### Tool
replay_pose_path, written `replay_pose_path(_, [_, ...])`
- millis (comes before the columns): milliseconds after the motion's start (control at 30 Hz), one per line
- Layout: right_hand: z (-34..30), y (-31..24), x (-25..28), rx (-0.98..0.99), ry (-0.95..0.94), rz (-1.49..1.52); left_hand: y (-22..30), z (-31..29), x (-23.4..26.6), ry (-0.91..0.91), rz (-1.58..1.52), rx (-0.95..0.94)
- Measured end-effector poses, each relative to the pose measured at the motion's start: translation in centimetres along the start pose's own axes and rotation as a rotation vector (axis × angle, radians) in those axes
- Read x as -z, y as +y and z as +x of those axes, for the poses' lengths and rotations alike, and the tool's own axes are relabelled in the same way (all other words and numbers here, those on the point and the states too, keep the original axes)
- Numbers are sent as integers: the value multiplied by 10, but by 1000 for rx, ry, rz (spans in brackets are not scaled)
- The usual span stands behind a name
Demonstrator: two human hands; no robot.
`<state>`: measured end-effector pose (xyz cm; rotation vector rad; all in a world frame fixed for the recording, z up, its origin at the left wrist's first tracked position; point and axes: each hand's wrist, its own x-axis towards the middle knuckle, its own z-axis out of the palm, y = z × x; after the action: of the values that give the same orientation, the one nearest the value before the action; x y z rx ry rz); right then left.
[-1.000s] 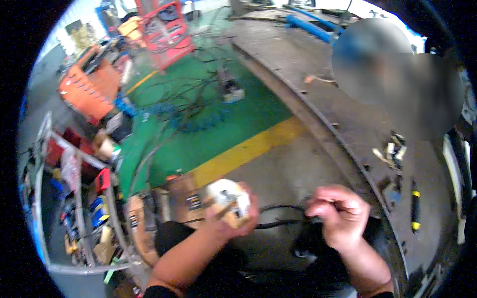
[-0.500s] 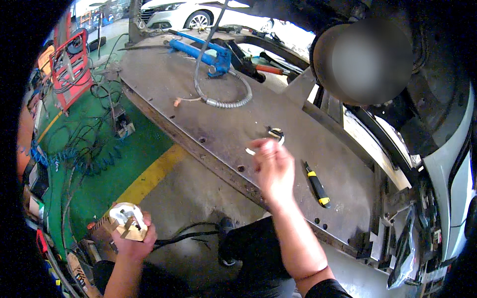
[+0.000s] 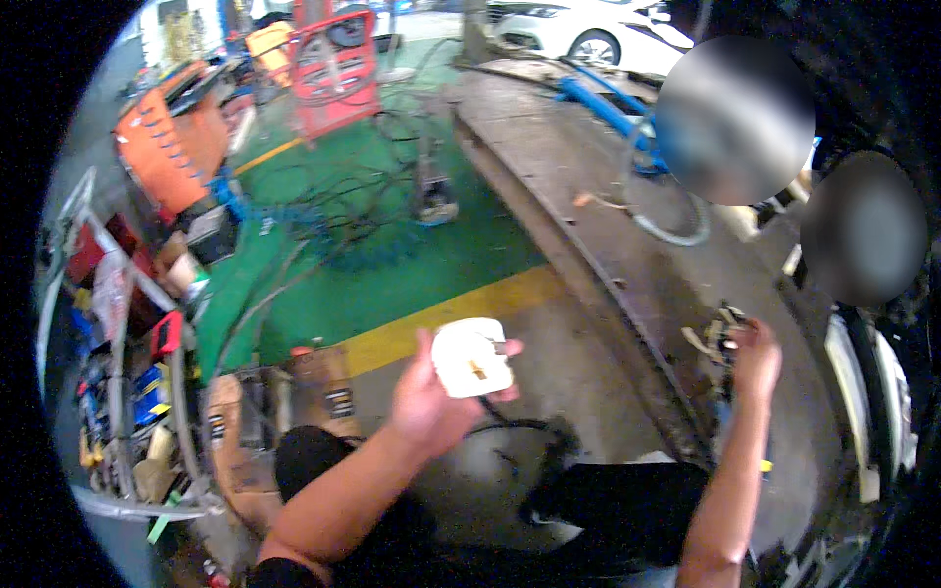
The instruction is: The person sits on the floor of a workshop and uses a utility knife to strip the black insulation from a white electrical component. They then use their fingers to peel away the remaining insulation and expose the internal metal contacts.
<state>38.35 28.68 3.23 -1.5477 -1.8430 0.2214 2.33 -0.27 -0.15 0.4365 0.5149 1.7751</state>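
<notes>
At lower centre, the left hand (image 3: 423, 397) holds a white piece (image 3: 470, 348), smooth and blocky with rounded corners, its fingers partly curled around the sides. To the right, the right hand (image 3: 757, 361) bends its fingers over pale, curling strips (image 3: 700, 343) on the flat, dull metal table (image 3: 667, 284); whether they grip any, I cannot tell. Beyond stretch glossy green floor (image 3: 294, 318) and a red metal cart (image 3: 338, 113).

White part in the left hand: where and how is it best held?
Probably by its outer edges, coming from below and the left: the left hand supports the white part that way, fingers showing past its right edge, with the broad upper face mostly uncovered.
</notes>
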Motion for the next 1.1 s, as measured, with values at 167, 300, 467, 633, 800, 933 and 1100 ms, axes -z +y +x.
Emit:
replay_pose_path(167, [6,7,13,9,136,-107,15,-9,-2,-91,-54,-54])
replay_pose_path(300, [4,-1,10,30,62,-302,16,-7,3,-123,-50,-93])
replay_pose_path(467, [5,15,5,61,21,-165,18,-4,6,-311,-179,-23])
replay_pose_path(633, [1,-15,10,-71,7,-216,23,-13,8,-361,-292,33])
replay_pose_path(800, [0,19,-7,146,168,-333,18,-11,4,-357,-284,47])
replay_pose_path(933, [4,0,6,-112,-15,-241,18,-13,2,-318,-246,46])
replay_pose_path(1100, [8,18,2,537,469,-613,11,-3,-2,-274,-197,31])
